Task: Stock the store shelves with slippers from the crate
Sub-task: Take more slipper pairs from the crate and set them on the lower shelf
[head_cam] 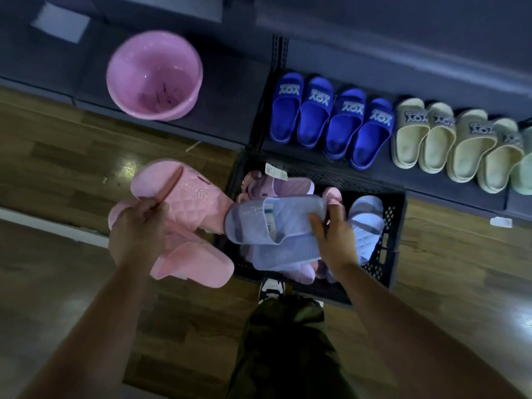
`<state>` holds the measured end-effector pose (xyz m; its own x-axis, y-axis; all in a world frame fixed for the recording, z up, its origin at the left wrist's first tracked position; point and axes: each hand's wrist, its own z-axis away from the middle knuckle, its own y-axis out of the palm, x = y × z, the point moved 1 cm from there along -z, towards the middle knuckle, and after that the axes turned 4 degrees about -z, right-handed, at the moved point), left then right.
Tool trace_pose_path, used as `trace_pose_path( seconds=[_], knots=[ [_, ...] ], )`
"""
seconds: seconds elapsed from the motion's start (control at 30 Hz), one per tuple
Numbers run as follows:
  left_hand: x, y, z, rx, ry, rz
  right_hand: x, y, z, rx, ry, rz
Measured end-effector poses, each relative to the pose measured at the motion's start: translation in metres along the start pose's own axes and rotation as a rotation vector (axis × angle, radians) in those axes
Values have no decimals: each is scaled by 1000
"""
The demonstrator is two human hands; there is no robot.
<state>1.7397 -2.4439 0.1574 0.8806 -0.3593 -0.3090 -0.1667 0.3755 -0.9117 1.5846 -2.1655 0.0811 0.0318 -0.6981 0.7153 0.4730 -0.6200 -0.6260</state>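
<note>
My left hand (138,228) grips a pair of pink quilted slippers (184,214) over the floor, left of the crate, with the index finger stretched along one sole. My right hand (331,234) holds a pair of pale lilac slippers (270,228) just above the black plastic crate (391,226). Inside the crate lie more pink, purple and lilac slippers (368,223). On the low dark shelf (460,194) behind the crate stand blue slippers (331,122) in a row, then beige slippers (449,142) to their right.
A pink plastic basin (154,74) sits on the dark shelf section at the left. The floor is glossy wood. My shoe (270,286) and trouser leg show below the crate. A small white tag (501,221) lies on the shelf edge at right.
</note>
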Motion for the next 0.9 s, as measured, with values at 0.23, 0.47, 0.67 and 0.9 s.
trace_pose_path(
  seconds=[0.23,0.47,0.67,0.9],
  knots=[
    [-66,-44,16,61,67,54,52,-112,4,-80,-102,78],
    [-176,-107,51,172,229,83,102,-254,44,-206,-231,182],
    [-286,-154,97,231,463,159,107,-384,85,-431,-160,92],
    [-420,-177,180,161,665,154,64,-542,129,-685,-156,-123]
  ],
)
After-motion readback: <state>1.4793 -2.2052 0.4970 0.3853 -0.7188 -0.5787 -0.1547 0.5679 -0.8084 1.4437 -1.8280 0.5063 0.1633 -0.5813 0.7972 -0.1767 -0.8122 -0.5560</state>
